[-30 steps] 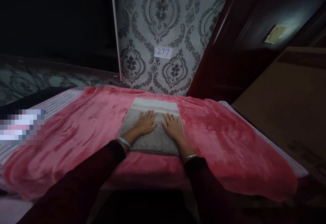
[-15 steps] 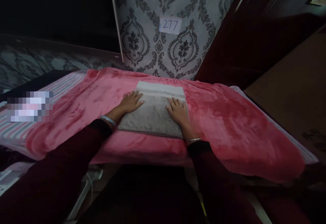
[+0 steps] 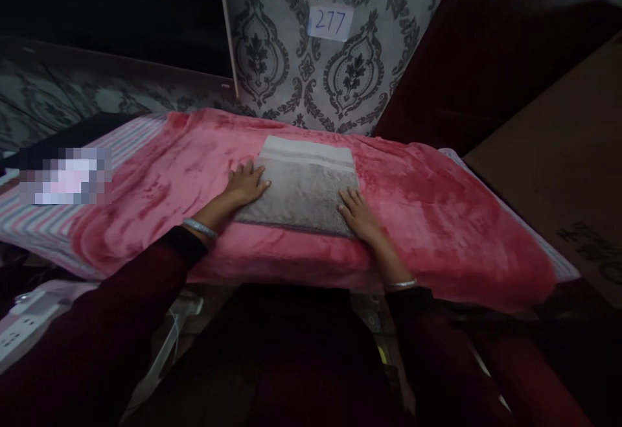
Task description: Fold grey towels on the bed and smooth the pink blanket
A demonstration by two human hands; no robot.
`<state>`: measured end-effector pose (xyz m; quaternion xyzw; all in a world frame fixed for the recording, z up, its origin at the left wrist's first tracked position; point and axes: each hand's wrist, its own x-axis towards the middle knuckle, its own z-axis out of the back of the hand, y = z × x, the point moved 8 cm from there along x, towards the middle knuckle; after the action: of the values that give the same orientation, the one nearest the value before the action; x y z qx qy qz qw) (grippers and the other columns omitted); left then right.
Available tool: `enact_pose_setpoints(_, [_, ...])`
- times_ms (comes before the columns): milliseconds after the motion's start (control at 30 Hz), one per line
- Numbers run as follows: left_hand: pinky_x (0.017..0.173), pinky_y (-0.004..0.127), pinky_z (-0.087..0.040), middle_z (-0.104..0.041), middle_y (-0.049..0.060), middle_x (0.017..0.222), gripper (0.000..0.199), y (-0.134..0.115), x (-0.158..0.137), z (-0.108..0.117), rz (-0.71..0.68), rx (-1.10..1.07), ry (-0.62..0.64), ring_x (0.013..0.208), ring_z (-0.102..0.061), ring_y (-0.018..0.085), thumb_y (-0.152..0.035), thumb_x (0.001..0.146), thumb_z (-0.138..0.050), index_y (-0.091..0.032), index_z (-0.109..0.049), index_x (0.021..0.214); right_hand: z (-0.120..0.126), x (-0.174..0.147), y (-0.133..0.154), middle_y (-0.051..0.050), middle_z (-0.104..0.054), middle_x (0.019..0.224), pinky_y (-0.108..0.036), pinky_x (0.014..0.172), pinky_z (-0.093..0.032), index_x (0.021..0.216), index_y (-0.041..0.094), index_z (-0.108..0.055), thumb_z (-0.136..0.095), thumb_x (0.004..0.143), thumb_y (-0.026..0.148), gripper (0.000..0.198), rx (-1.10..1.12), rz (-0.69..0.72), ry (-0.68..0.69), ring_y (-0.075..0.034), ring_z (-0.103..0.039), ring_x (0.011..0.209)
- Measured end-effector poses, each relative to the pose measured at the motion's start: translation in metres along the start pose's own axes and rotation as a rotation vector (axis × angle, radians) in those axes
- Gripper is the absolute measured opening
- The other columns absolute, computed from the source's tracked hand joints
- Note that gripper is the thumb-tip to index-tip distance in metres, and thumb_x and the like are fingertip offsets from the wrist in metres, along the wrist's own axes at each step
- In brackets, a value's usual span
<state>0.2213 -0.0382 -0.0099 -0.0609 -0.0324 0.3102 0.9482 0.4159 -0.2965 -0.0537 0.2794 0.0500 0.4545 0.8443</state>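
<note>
Nearest us: dark maroon sleeves (image 3: pixel 111 323) run up from the bottom edge on both sides, with a silver bangle (image 3: pixel 198 227) on our left wrist and a thinner one (image 3: pixel 401 282) on the right. Low left, in shadow, we see a white power strip (image 3: pixel 19 330); detail there is too dark to read. Our left hand (image 3: pixel 245 184) lies flat, fingers spread, palm down at the left edge of the folded grey towel (image 3: pixel 304 187), fingertips on the towel, heel on the blanket; nothing is pinched. Our right hand (image 3: pixel 358 214) lies flat too, fingers loosely spread, on the towel's near right corner, pressing down and not gripping. The hands are well apart, one at each side edge. The towel lies flat and squared in the middle of the pink fleece blanket (image 3: pixel 437 219), with a paler banded strip along its far edge. The blanket covers a raised surface and drapes over the near edge; a striped sheet (image 3: pixel 43 226) shows from under it on the left, and a thin strip shows on the right. A pixelated patch sits on the left. Beyond, we see grey damask wallpaper (image 3: pixel 291 57) with a white label reading 277 (image 3: pixel 330 22). Right of that is dark red wood panelling (image 3: pixel 486 57), then a brown cardboard surface (image 3: pixel 558 155) at far right.
</note>
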Motion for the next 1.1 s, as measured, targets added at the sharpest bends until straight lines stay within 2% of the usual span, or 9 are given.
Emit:
enact_pose_setpoints(67, [0.119, 0.064, -0.026, -0.027, 0.019, 0.168, 0.06, -0.031, -0.022, -0.002, -0.169, -0.031, -0.064, 0.154, -0.024, 0.041, -0.048, 0.103, -0.038, -0.017, -0.046, 0.154, 0.007, -0.021, -0.012, -0.014, -0.044, 0.161, -0.053, 0.125, -0.023, 0.149, 0.019, -0.054, -0.055, 0.093, 0.046, 0.062, 0.183, -0.039, -0.125, -0.029, -0.035, 0.152])
enact_pose_setpoints(167, [0.122, 0.054, -0.028, -0.036, 0.014, 0.165, 0.054, -0.081, -0.064, -0.015, -0.527, -0.114, -0.09, 0.153, -0.032, 0.031, -0.043, 0.105, -0.04, -0.021, -0.048, 0.153, 0.016, -0.049, -0.024, -0.014, -0.054, 0.153, -0.05, 0.123, -0.03, 0.142, 0.019, -0.058, -0.067, 0.082, 0.045, 0.066, 0.579, -0.137, -0.311, -0.028, -0.047, 0.143])
enact_pose_setpoints(233, [0.122, 0.054, -0.03, -0.04, 0.014, 0.163, 0.056, -0.099, -0.085, -0.023, -0.649, -0.134, -0.127, 0.152, -0.034, 0.031, -0.045, 0.103, -0.047, -0.022, -0.047, 0.153, 0.014, -0.064, -0.025, -0.011, -0.063, 0.143, -0.049, 0.118, -0.039, 0.132, 0.021, -0.064, -0.071, 0.078, 0.04, 0.058, 0.898, -0.223, -0.375, -0.026, -0.055, 0.135])
enact_pose_setpoints(400, [0.116, 0.052, -0.037, -0.048, 0.017, 0.157, 0.056, -0.108, -0.095, -0.027, -0.665, -0.06, -0.221, 0.146, -0.041, 0.033, -0.037, 0.099, -0.058, -0.018, -0.049, 0.15, -0.006, -0.085, -0.002, -0.002, -0.076, 0.099, -0.046, 0.098, -0.058, 0.092, 0.023, -0.069, -0.076, 0.072, 0.023, 0.021, 1.526, -0.438, -0.308, -0.02, -0.071, 0.093])
enact_pose_setpoints(500, [0.114, 0.051, -0.04, -0.052, 0.016, 0.154, 0.056, -0.111, -0.094, -0.023, -0.692, -0.033, -0.247, 0.143, -0.044, 0.033, -0.034, 0.097, -0.06, -0.021, -0.049, 0.151, -0.019, -0.093, 0.015, 0.002, -0.073, 0.085, -0.047, 0.094, -0.061, 0.08, 0.022, -0.062, -0.075, 0.07, 0.012, 0.019, 1.723, -0.565, -0.269, -0.016, -0.07, 0.077])
enact_pose_setpoints(667, [0.112, 0.049, -0.042, -0.053, 0.015, 0.153, 0.054, -0.118, -0.098, -0.02, -0.72, -0.005, -0.265, 0.14, -0.048, 0.031, -0.029, 0.098, -0.058, -0.02, -0.048, 0.15, -0.044, -0.088, 0.045, -0.002, -0.074, 0.089, -0.052, 0.093, -0.062, 0.086, 0.021, -0.06, -0.076, 0.072, 0.011, 0.024, 1.844, -0.645, -0.126, -0.022, -0.074, 0.082])
enact_pose_setpoints(800, [0.111, 0.048, -0.043, -0.054, 0.015, 0.152, 0.051, -0.121, -0.1, -0.019, -0.712, 0.024, -0.259, 0.139, -0.05, 0.03, -0.022, 0.099, -0.052, -0.019, -0.049, 0.15, -0.056, -0.077, 0.063, -0.002, -0.075, 0.09, -0.049, 0.082, -0.065, 0.095, 0.021, -0.061, -0.08, 0.071, 0.014, 0.031, 1.838, -0.655, -0.079, -0.024, -0.075, 0.081])
enact_pose_setpoints(967, [0.106, 0.048, -0.045, -0.054, 0.017, 0.15, 0.051, -0.121, -0.098, -0.015, -0.653, 0.035, -0.301, 0.136, -0.052, 0.032, -0.012, 0.097, -0.045, -0.017, -0.051, 0.147, -0.054, -0.071, 0.073, -0.004, -0.075, 0.093, -0.042, 0.066, -0.067, 0.101, 0.02, -0.059, -0.08, 0.073, 0.018, 0.035, 1.721, -0.632, -0.175, -0.024, -0.075, 0.072])
enact_pose_setpoints(1100, [0.093, 0.048, -0.049, -0.064, 0.019, 0.133, 0.044, -0.11, -0.094, -0.011, -0.546, 0.087, -0.356, 0.117, -0.061, 0.032, -0.008, 0.095, -0.043, -0.014, -0.061, 0.135, -0.056, -0.075, 0.07, 0.001, -0.071, 0.079, -0.034, 0.057, -0.065, 0.094, 0.02, -0.057, -0.076, 0.07, 0.011, 0.032, 1.688, -0.718, -0.286, -0.019, -0.071, 0.059])
